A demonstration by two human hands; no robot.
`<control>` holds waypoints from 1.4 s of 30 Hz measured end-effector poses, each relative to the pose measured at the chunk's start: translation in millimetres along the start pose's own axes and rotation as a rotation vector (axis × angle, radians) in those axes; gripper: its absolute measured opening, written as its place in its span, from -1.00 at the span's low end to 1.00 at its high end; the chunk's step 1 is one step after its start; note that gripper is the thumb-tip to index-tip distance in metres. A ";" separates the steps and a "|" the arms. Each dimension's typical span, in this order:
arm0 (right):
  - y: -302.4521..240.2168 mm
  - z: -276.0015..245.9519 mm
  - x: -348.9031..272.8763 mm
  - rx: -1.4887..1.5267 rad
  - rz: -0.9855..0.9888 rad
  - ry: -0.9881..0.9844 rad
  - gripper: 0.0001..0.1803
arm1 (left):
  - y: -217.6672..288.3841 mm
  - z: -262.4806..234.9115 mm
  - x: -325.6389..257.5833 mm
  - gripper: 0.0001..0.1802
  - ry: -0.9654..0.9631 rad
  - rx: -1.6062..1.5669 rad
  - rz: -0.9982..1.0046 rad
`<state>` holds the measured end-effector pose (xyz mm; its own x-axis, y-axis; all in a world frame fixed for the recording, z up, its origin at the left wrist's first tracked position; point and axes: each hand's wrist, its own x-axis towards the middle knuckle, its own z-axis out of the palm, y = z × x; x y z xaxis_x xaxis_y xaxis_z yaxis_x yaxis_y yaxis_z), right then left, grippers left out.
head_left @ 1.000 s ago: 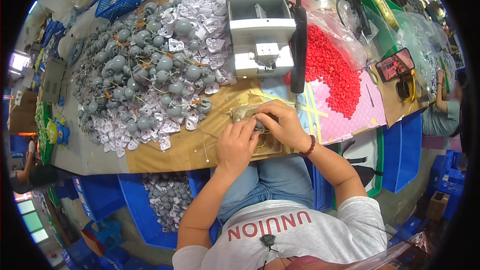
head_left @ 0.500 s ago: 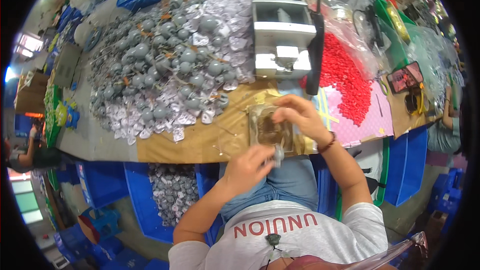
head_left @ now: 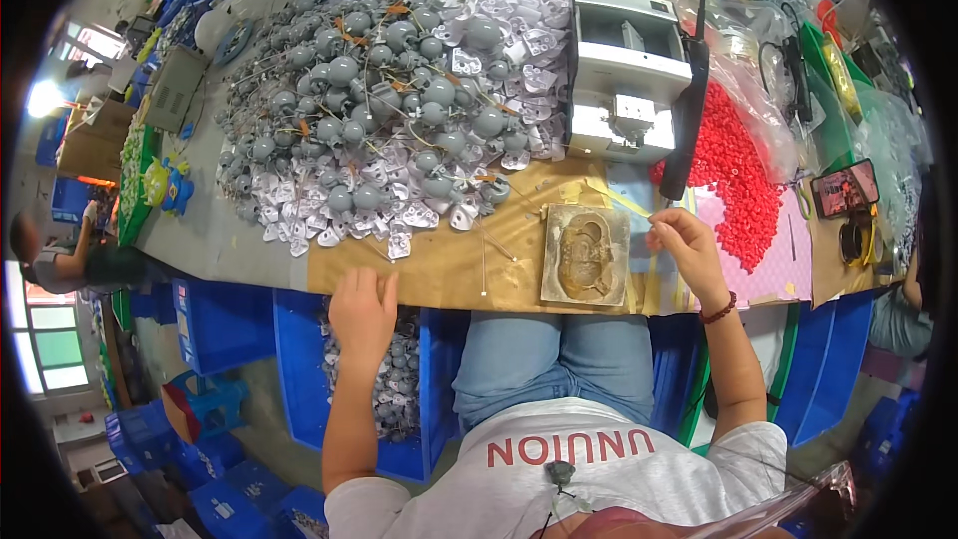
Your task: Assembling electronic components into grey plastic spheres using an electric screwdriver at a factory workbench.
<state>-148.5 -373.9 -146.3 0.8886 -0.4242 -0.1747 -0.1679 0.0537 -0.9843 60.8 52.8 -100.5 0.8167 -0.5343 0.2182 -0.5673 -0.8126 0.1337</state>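
Head view: hands are now parted, no longer joined over the tan mould block (head_left: 586, 255), which lies bare at the table edge. Left hand (head_left: 362, 311) is held over the blue bin (head_left: 299, 339) of grey parts, fingers loose, nothing visibly gripped. Right hand (head_left: 687, 245) is pinched near yellow strips (head_left: 627, 202); its hold cannot be told. Grey part heap (head_left: 399, 110) and white machine (head_left: 624, 75) crowd the bench behind.

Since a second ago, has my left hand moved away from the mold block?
Yes. The left hand has left the tan mold block and gone left and toward the person, over the table's near edge above the blue bin.
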 end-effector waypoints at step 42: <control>-30.1 63.6 20.6 -0.820 -0.937 -0.144 -0.80 | 135.6 58.4 84.6 -0.44 0.102 -0.128 0.253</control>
<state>-98.0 -326.8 -121.8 0.8397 0.1106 0.5317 0.3833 -0.8143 -0.4358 59.1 -116.2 -120.4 0.6363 -0.6846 0.3556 -0.7656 -0.6172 0.1815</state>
